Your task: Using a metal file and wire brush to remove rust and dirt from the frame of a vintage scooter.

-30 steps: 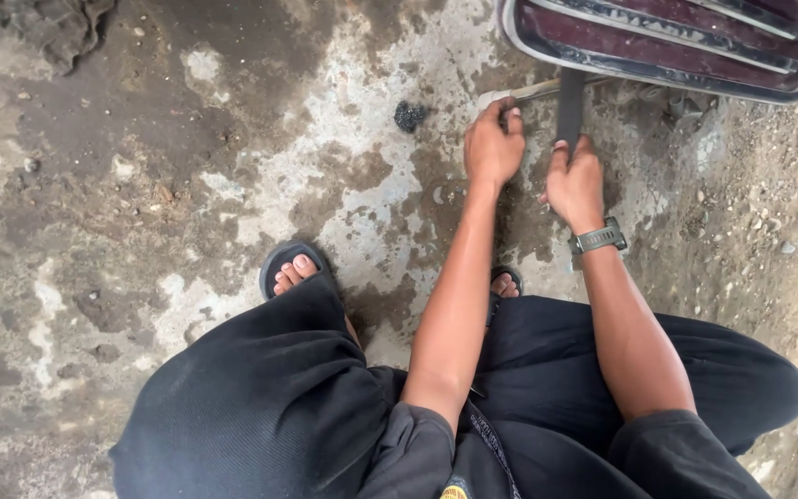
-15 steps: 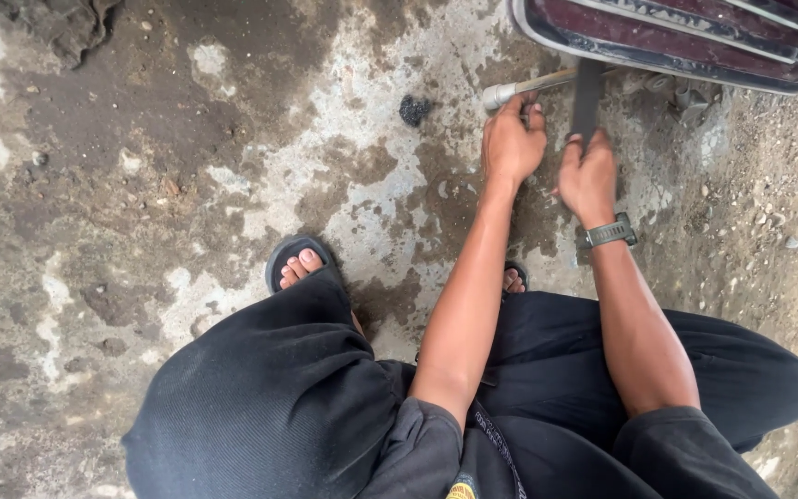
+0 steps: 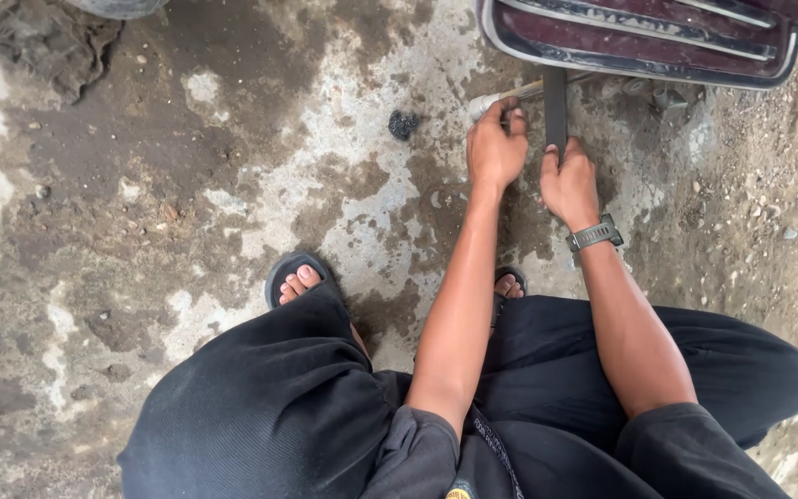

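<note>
Silver tool (image 3: 510, 96): a metal rod with a rounded socket-like end, lying slantwise just over the floor (image 3: 233, 185) under the dark red vehicle panel (image 3: 639, 42); its round end juts out to the left of the left hand, its shaft runs up and right behind the strap.
Left hand (image 3: 496, 148): fingers (image 3: 513, 118) curled shut around the tool's shaft, knuckles up, thumb side hidden.
Black strap (image 3: 555, 102): a flat dark strip hanging straight down from the panel's edge, between the two hands.
Right hand (image 3: 570, 180): fingers folded tight on the strap's lower end, just beside the left hand; a grey wristwatch (image 3: 595, 235) on the wrist.
Nearby: a small black lump (image 3: 404, 124) on the stained concrete, left of the tool; sandalled toes (image 3: 299, 277) below.
</note>
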